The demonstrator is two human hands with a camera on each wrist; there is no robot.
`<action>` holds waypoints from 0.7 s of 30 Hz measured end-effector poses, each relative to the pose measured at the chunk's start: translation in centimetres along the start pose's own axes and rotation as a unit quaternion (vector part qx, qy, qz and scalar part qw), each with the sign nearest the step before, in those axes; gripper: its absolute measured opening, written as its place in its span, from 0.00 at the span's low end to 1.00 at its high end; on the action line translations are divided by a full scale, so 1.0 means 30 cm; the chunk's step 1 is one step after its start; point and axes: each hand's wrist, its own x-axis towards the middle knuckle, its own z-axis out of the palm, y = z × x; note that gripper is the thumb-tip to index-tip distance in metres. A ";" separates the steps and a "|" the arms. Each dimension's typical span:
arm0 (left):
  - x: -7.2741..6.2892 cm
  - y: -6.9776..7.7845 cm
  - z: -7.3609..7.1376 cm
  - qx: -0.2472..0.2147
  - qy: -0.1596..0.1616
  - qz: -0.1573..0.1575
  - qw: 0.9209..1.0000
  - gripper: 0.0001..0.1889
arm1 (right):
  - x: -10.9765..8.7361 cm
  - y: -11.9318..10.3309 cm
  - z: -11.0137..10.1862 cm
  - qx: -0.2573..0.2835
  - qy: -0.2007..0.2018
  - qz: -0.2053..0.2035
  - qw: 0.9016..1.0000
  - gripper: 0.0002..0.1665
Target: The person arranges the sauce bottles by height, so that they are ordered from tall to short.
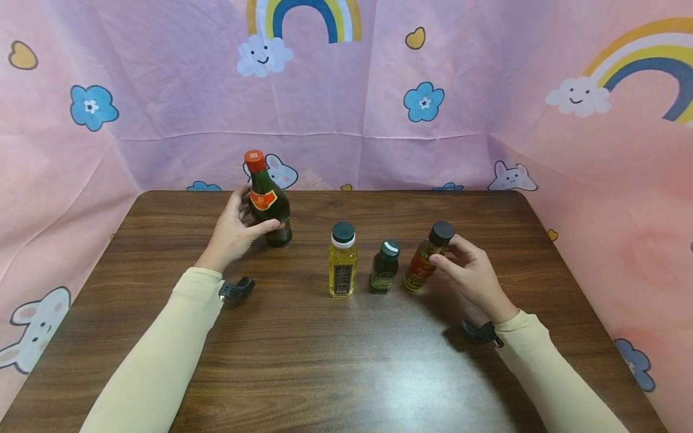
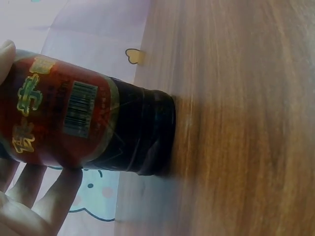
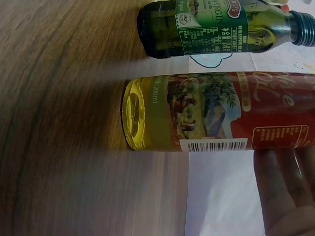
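From my remote seat the biggest thing is the brown wooden table [image 1: 346, 361], its grain running side to side with a soft sheen near me, walled in by wrinkled pink cloth [image 1: 433, 150] printed with rainbows and flowers.

Next down is the dark bottle [image 1: 269, 204], tall, with sloping glass shoulders, a red cap and a red label. It stands at the back left of the table, and my left hand [image 1: 236, 231] is wrapped round its lower body, thumb across the front and fingers behind. In the left wrist view its base looks seated on the wood. To do this well, I judge the hold should stay low and the base flat, because the bottle is tall and narrow.

The yellow bottle [image 1: 342, 261] stands free in the middle: clear and square-sided, pale oil inside, with a black cap. Just beside it is the small green bottle [image 1: 384, 269], dark glass, also free.

Smallest in hand is the red-label bottle [image 1: 425, 260], leaning left toward the green one. My right hand [image 1: 471, 273] pinches its upper part just under the black cap with curled fingertips. The right wrist view shows its round golden base partly lifted, so I would grip firmly; smooth glass slips.
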 end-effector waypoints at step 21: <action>-0.181 0.116 -0.018 -0.010 0.084 0.076 0.993 0.56 | -0.001 -0.004 0.006 0.007 0.002 -0.011 1.000 0.16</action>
